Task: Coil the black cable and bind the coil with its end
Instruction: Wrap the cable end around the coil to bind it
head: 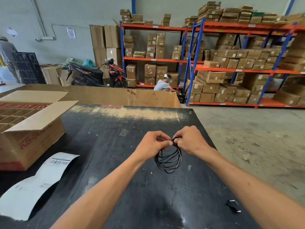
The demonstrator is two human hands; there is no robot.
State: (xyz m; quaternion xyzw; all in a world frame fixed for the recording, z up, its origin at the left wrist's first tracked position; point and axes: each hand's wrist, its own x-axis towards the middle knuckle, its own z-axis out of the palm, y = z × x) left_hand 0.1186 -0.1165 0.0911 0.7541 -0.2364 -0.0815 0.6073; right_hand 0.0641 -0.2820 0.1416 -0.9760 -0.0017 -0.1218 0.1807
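Left hand (154, 142): fingers curled, pinching top of black cable (168, 160) coil.
Right hand (189, 140): pinching the same spot.
Left side: open carton (31, 129); label sheet (38, 182) near it.

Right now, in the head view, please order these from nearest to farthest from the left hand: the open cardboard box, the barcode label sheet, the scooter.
From the left hand:
1. Barcode label sheet, lower left on the table.
2. Open cardboard box, far left.
3. Scooter, by the back wall.

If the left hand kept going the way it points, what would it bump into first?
Probably the right hand. The left hand points across at it, and both pinch the top of the black cable coil.
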